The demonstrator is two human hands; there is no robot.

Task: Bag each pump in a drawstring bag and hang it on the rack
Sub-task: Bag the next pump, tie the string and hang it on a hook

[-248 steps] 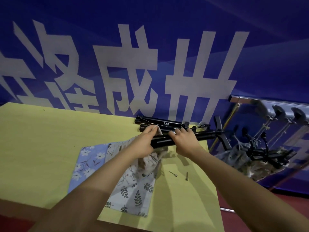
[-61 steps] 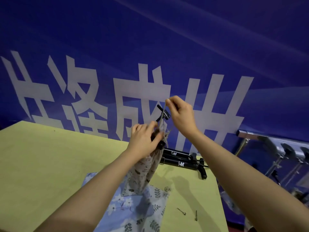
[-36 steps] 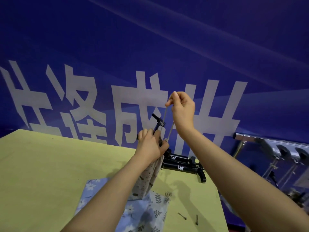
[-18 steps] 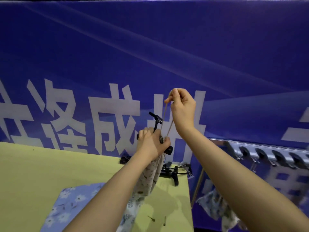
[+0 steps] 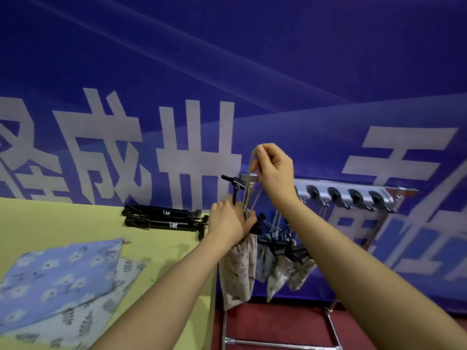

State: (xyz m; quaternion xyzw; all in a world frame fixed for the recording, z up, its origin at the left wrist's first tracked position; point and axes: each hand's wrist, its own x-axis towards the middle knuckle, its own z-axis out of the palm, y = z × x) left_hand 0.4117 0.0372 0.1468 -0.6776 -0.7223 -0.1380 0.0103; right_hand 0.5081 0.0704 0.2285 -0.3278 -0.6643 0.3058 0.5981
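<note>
My left hand (image 5: 231,222) grips the gathered neck of a leaf-print drawstring bag (image 5: 238,271) that hangs past the table's right edge. A black pump's handle (image 5: 233,183) sticks up out of the bag above my fist. My right hand (image 5: 274,170) pinches the bag's cord (image 5: 249,188) and holds it taut, high in front of the left end of the silver rack (image 5: 353,192). Several bagged pumps (image 5: 283,261) hang from the rack's hooks. Two black pumps (image 5: 164,221) lie on the yellow table (image 5: 63,223) by the wall.
A blue flowered bag (image 5: 55,276) lies flat on a leaf-print bag (image 5: 83,322) at the table's front left. The rack's black hooks (image 5: 356,197) to the right carry nothing. Its metal legs (image 5: 333,327) stand on a red floor. A blue banner (image 5: 227,72) fills the background.
Both hands have carried the bagged pump to the right, off the table and up to the rack's left end. The cord stays pinched and taut. My view has swung right.
</note>
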